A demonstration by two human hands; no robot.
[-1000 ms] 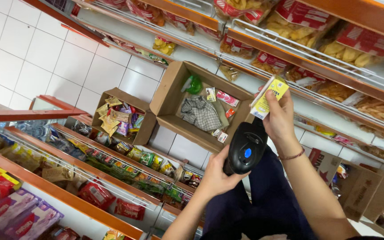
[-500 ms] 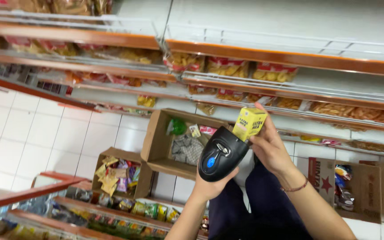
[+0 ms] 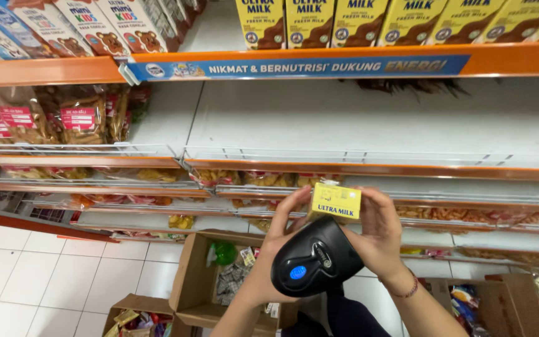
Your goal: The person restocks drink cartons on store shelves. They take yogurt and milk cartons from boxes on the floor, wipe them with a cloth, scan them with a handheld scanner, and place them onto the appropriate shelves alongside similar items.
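Milk carton (image 3: 335, 201), small and yellow, sits pinched in your right hand (image 3: 378, 234) before the shelves, tilted toward the black scanner (image 3: 315, 264) your left hand (image 3: 274, 253) grips with curled fingers, seemingly so its face stays readable.

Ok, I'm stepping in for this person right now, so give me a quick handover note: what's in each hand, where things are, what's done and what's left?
Left hand: gripping the black handheld scanner, fingertips also touching the carton.
Right hand: holding the small yellow milk carton, raised in front of the shelves.
Matching yellow cartons stand in a row on the top orange shelf. The white shelf right below is bare. Open cardboard box of mixed goods sits on the floor below.
Done: carton is out of the box and in hand.
Left: it isn't on any shelf yet.
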